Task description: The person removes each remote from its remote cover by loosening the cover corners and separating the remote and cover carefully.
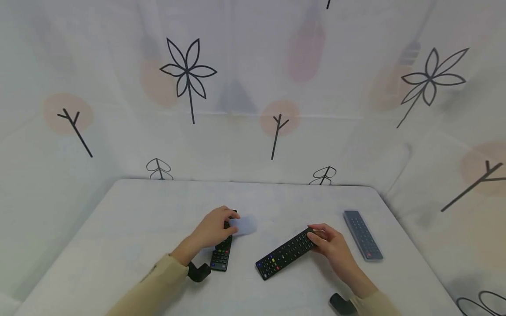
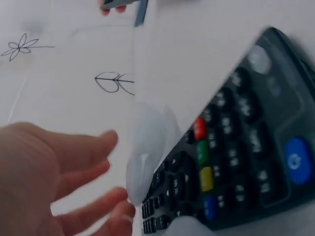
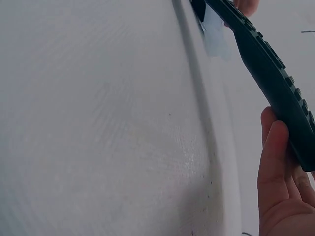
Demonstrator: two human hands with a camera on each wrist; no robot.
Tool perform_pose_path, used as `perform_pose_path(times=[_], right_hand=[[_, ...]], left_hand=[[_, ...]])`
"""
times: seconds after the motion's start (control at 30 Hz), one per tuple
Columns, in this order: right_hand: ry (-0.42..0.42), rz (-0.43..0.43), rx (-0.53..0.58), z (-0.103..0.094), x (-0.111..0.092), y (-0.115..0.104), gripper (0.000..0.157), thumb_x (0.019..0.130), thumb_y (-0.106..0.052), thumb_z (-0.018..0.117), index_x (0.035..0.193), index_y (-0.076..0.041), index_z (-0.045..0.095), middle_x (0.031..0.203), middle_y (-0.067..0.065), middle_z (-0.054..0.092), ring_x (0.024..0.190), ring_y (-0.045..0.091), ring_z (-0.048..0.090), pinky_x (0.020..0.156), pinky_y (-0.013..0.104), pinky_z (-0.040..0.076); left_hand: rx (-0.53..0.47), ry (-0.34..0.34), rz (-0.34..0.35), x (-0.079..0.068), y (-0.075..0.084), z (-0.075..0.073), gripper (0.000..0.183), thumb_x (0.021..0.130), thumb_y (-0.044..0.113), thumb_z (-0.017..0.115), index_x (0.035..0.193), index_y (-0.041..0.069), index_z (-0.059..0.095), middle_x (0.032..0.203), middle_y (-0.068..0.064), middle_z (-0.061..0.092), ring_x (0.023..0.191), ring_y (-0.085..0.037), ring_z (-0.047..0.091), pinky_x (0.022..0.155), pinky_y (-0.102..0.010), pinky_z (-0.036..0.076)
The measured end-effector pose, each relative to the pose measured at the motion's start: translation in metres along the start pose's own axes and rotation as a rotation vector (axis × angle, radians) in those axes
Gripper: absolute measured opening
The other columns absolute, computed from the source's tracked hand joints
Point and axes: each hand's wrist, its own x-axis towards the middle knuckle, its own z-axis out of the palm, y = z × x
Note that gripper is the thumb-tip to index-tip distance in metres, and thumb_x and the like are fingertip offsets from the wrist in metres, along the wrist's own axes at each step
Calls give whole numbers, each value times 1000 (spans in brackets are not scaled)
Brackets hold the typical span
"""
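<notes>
A black remote control with colored buttons lies on the table over a pale blue, thin sheet-like piece. Over its far end is my left hand, thumb and fingers apart and fingertips right at the remote. In the left wrist view that remote fills the right side, with a whitish translucent piece beside the fingers. My right hand grips a second black remote by one end, between thumb and fingers. The right wrist view shows this remote edge-on, tilted above the table.
To the right of my right hand lies a blue-grey remote. The white table meets a patterned cloth wall at the back and sides. Black wrist mounts sit at both sleeves, close to the tabletop.
</notes>
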Motion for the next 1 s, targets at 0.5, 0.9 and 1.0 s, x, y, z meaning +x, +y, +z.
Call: perform_pose_path(times=[0.5,0.9,1.0], right_hand=[[-136,-30,-20,20,15,-9,48,98,-2,57,145,1,46,146,23,42,121,30,56,93,32,51],[-153,-52,7,46,36,-11,51,91,-1,66,140,-1,51,143,21,46,104,20,60,88,30,52],[-169,-60,-3,53,40,-11,54,91,0,66,143,-3,50,143,20,46,102,20,61,87,31,50]], left_hand=[[14,-10,-196,6,17,3,14,84,13,79,87,11,65,67,6,56,58,-11,51,55,-27,43],[80,-79,-251,4,20,4,22,84,17,80,104,9,76,86,1,60,76,-15,54,68,-34,49],[88,-108,-262,4,23,3,24,85,15,79,109,9,76,94,-3,59,83,-17,54,73,-37,50]])
